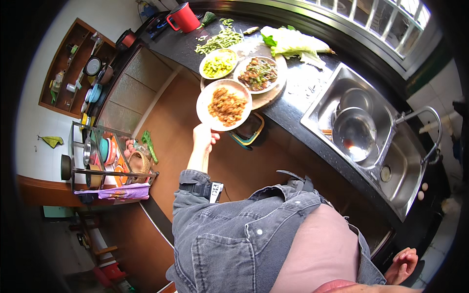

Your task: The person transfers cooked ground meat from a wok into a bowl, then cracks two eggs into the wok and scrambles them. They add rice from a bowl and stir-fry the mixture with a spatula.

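Note:
My left hand (206, 138) grips the near rim of a white plate (202, 110) with chopped orange-brown food (228, 107) on it. This plate overlaps the near edge of a round wooden chopping board (269, 98) in the view; whether it rests there I cannot tell. Just beyond it are a white bowl of chopped yellow-green vegetable (219, 64) and a white dish of dark cooked food with green pieces (258, 74). My right hand (402, 264) hangs at the lower right, fingers loosely curled with nothing visible in them.
Sliced green vegetable (220, 41) and a leafy cabbage (293, 41) lie on the dark counter (289, 121). A red pitcher (185, 18) stands behind. Metal pans (354, 133) sit in the steel sink (397, 183). Below the counter edge is a bin (253, 131); a rack (110, 172) stands left.

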A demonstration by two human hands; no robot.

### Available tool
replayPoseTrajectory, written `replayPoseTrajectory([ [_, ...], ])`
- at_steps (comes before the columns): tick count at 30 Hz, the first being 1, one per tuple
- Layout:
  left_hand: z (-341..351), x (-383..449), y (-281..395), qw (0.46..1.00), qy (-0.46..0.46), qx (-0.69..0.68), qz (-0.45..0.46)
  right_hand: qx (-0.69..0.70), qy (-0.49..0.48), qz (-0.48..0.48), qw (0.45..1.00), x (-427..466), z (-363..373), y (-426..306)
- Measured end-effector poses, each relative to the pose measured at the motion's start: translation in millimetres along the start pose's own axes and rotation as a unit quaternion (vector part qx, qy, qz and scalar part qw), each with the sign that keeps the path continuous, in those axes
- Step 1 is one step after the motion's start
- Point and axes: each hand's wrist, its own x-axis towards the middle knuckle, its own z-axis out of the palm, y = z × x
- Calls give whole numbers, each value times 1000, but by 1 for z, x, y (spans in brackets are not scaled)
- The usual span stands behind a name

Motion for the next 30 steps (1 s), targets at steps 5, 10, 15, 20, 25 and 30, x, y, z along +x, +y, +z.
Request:
replayPoseTrajectory([
  [5,-38,62,-23,997,16,15,-68,-50,-54,12,997,44,41,-6],
  [10,-35,98,-39,989,-76,-43,-123,-95,-72,30,992,56,64,-16],
  [15,-32,104,-34,986,-92,-29,-136,-100,-59,46,992,56,77,-20],
  [20,-34,107,-24,989,-82,-3,-122,-113,-64,68,989,55,78,-23],
  [25,-42,108,-14,985,-50,105,-125,-111,-61,103,987,53,77,-23],
  [30,-39,118,-3,984,-36,130,-117,-95,-62,118,987,56,79,-20],
])
